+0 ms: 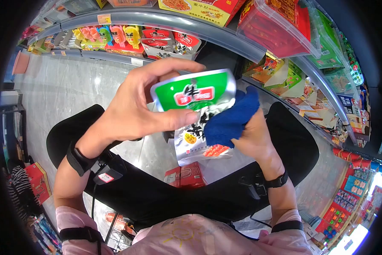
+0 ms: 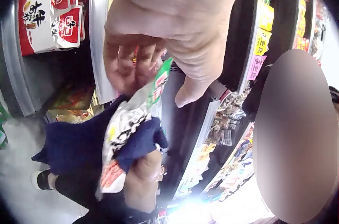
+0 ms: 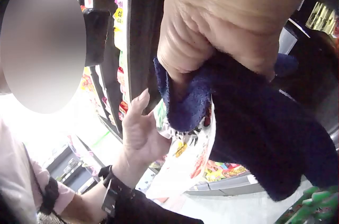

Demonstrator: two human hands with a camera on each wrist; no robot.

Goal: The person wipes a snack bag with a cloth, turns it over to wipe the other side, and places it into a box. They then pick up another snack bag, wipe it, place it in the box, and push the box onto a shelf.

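A shiny snack pouch [image 1: 191, 142], green at the top and silver below with dark lettering, is held up over the lap. My left hand [image 1: 133, 100] is around its upper left side, thumb across the front and fingers reaching behind. In the left wrist view this thumb stands apart from the pouch [image 2: 127, 115], with a wide gap to the fingers. My right hand [image 1: 257, 138] grips a dark blue cloth [image 1: 231, 121] folded over the pouch's right edge. Cloth shows on both faces of the pouch in the left wrist view, the right thumb pressing it from one side.
Ahead, a low shelf [image 1: 225, 32] carries packaged snacks, with red-and-white pouches [image 1: 157, 40] and colourful toy-like packs [image 1: 118, 36]. A clear bin [image 1: 280, 25] juts out at its right. Below the hands, a red box [image 1: 184, 175] lies on the grey floor between the knees.
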